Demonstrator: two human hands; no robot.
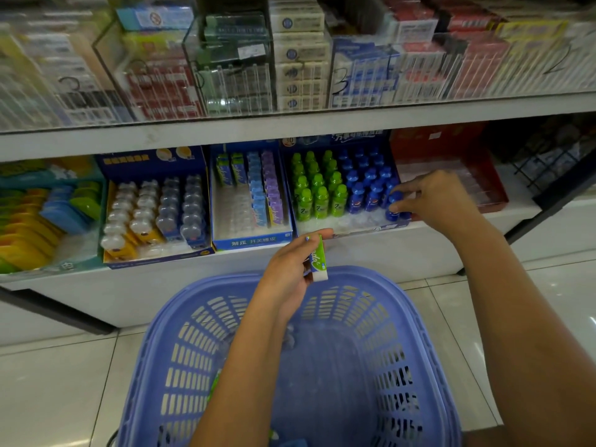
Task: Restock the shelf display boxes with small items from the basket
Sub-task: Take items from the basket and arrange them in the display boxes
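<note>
1. Head view: my right hand [435, 198] is at about 2 o'clock from the middle of the picture. It reaches to the front right corner of the dark blue cardboard display box [338, 140].
2. The thumb and fingertips of this hand are curled and pinch a small blue plastic bottle [394, 206]. The bottle is upright at the front of the right-most row.
3. In the same box the small green plastic bottles [319, 188] stand in rows at the left. The other blue bottles [364, 182] stand just beside them at the right.
4. My left hand [290, 262] is near the middle, at 12 o'clock over the lilac-blue slotted plastic basket [193, 333]. Its fingers and thumb grip a flat green-and-white eraser pack [317, 258], which is nearly upright.
5. At 11 o'clock from this hand is the blue open display box with white inside [254, 241]. It holds two similar green packs [229, 171] at the back left, with light blue and purple rows beside them.
6. The basket is at 6 o'clock on the pale tiled floor [64, 382]. My left forearm crosses over it.
</note>
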